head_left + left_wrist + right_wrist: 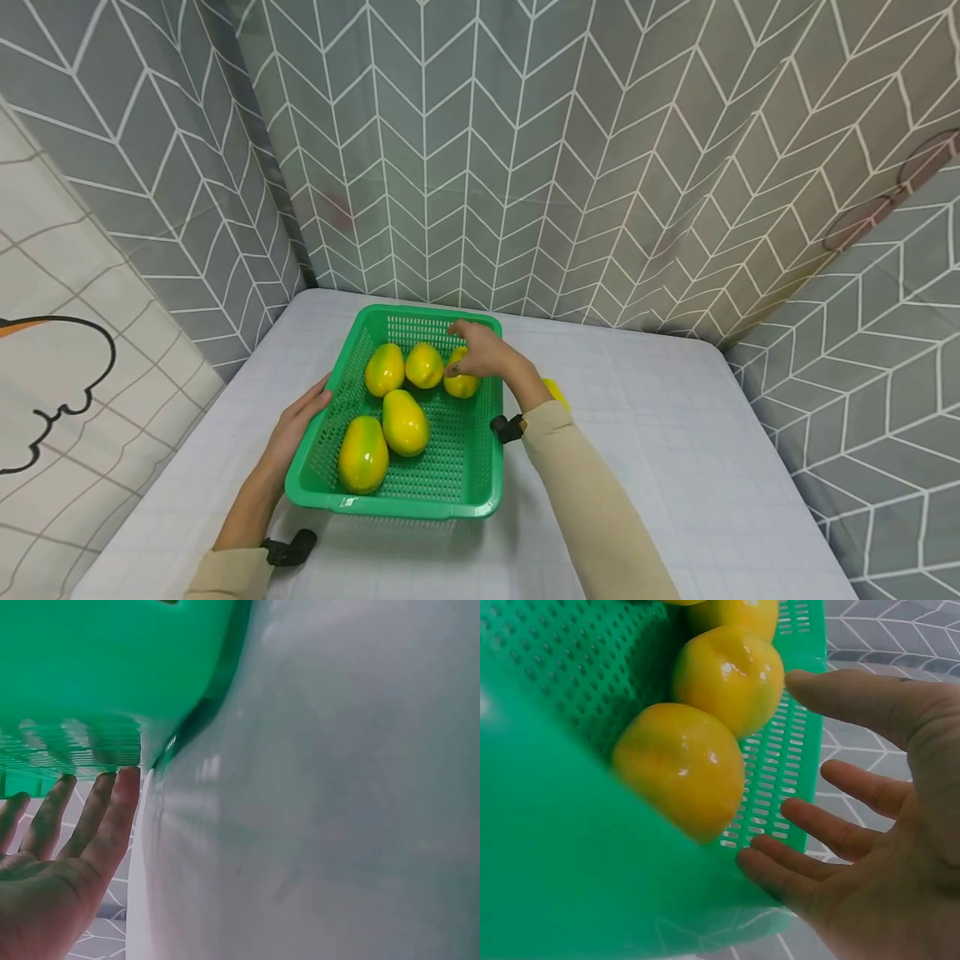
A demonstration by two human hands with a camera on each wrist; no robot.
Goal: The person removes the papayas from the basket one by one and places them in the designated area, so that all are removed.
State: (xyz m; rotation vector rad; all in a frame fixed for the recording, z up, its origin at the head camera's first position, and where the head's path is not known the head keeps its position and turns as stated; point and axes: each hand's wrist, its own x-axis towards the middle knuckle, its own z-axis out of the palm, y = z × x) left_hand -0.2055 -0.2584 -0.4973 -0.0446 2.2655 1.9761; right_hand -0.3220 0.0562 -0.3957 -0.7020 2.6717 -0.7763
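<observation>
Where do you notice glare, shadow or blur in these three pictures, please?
Head view: small glints on the yellow fruits, a soft shadow on the white table by the near side of the green basket; left wrist view: a hazy, washed-out pale area on the right; right wrist view: bright highlights on the fruits.

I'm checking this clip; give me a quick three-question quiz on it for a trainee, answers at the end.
1. How many yellow fruits can be seen in the green basket?
2. Where is the left hand? A) flat on the basket's floor; B) at the outside of the basket's side wall; C) on top of a fruit.
3. True or false: the right hand has a fruit enclosed in its grip.

Key: 1. Five. 2. B. 3. False; its fingers are spread apart.
</observation>
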